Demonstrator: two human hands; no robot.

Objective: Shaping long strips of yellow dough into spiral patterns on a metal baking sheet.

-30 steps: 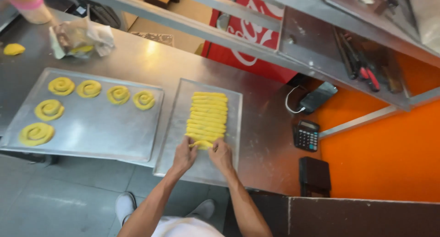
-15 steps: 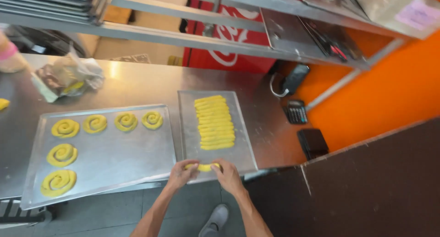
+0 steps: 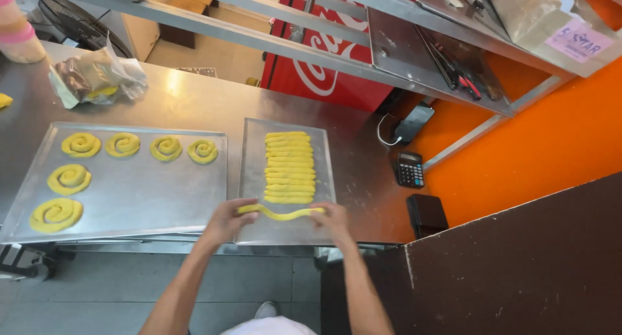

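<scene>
Head view: the left hand and right hand pinch opposite ends of a yellow dough strip, stretched over the narrow tray at six o'clock of the stacked dough strips. Even, gentle pulling should prevent tearing.

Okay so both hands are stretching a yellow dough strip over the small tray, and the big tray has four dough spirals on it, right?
Not quite: the head view shows six dough spirals on the big tray, not four. Left hand and right hand do stretch the yellow dough strip over the small tray.
</scene>
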